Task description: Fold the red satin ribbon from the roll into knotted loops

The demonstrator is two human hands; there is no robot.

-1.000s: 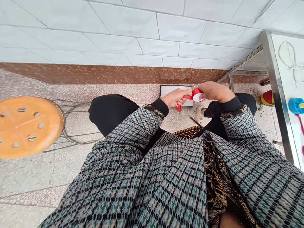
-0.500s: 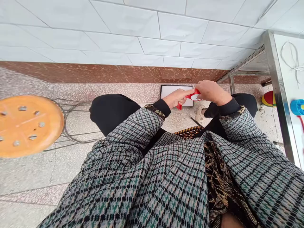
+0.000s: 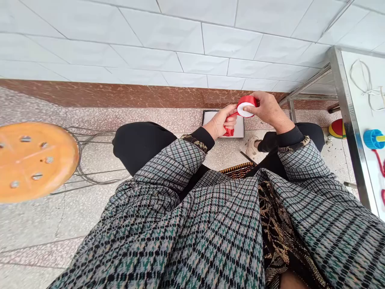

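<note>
My right hand (image 3: 268, 109) grips a roll of red ribbon (image 3: 250, 100) with a white core, its thumb pressed into the centre. From the roll, a short red strip runs across to my left hand (image 3: 220, 122). Those fingers are closed on the ribbon, and a gathered red length (image 3: 229, 132) hangs below them. Both hands are in front of my knees, over a white, black-edged flat box or tray (image 3: 240, 127) on the floor.
At left stands a stool with a round orange seat (image 3: 36, 160) and wire legs. A metal-edged white table (image 3: 361, 160) at right bears a blue cap-like object (image 3: 373, 138) and white cord (image 3: 367, 90). A wicker basket (image 3: 237, 170) and a ball (image 3: 337, 129) are lower.
My right hand has turned and lifted the roll slightly, so its white core now faces me more. My left fingers have curled further round the ribbon.
</note>
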